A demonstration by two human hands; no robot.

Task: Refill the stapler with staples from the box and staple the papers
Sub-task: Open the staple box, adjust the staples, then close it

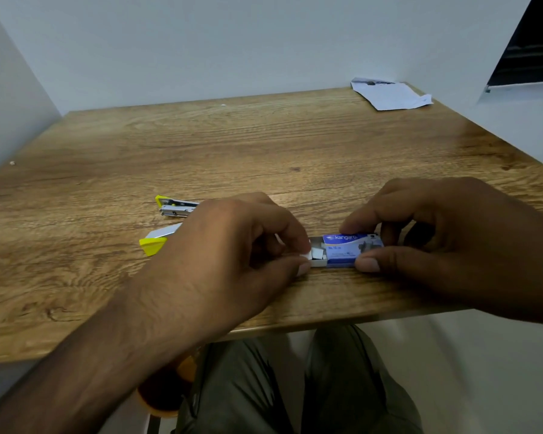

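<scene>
A small blue staple box point(351, 249) lies near the table's front edge, its white inner tray point(317, 255) slid out to the left with staple strips showing. My right hand point(445, 242) pinches the blue sleeve between thumb and fingers. My left hand point(232, 255) pinches the tray's open end with thumb and forefinger. The yellow and metal stapler point(170, 220) lies opened flat to the left, partly hidden behind my left hand. The papers point(389, 93) sit at the far right corner.
The wooden table point(264, 145) is bounded by white walls at the back and left. Its front edge runs just below my hands, with my knees under it. An orange round object point(166, 393) shows below the table edge.
</scene>
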